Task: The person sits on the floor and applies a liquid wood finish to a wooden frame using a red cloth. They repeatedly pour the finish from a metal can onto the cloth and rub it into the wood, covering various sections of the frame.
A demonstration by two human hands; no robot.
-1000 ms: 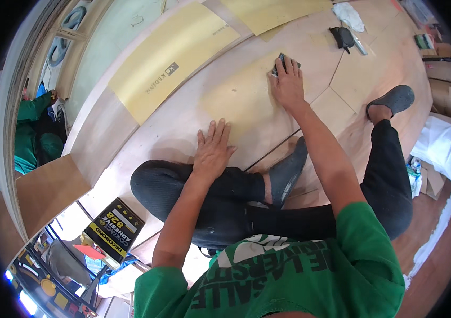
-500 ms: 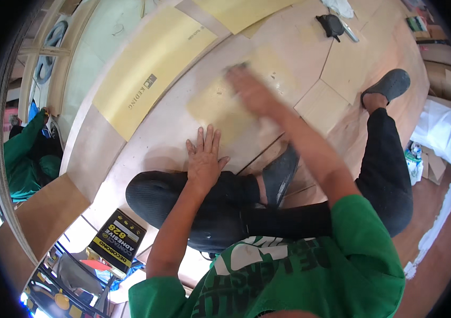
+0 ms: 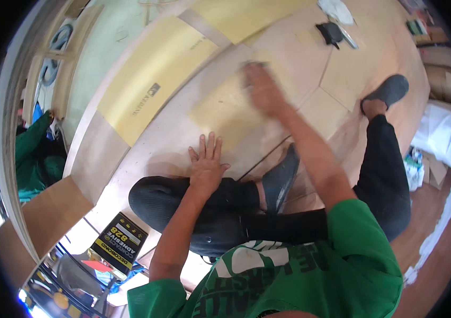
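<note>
My left hand [image 3: 207, 168] lies flat with its fingers spread on the pale board [image 3: 154, 156], just beyond my bent knee. My right hand [image 3: 263, 91] is smeared by motion over a glossy yellowish patch [image 3: 217, 108] on that board. A dark edge shows at its fingertips, of something held under the fingers that I cannot make out. Beyond the patch lies a yellow printed sheet [image 3: 156, 77]. A second yellow sheet [image 3: 241, 18] lies farther off at the top.
A black tape-measure-like tool [image 3: 330, 34], a silvery blade-like tool [image 3: 348, 37] and a white cloth [image 3: 336, 10] lie at the far right. A black-and-yellow adhesive tin [image 3: 119, 241] stands at lower left. A person in green [image 3: 37, 164] sits beyond the left panel.
My right hand has moved slightly right across the yellowish patch. My left hand stays flat on the board. The whole view has shifted a little.
</note>
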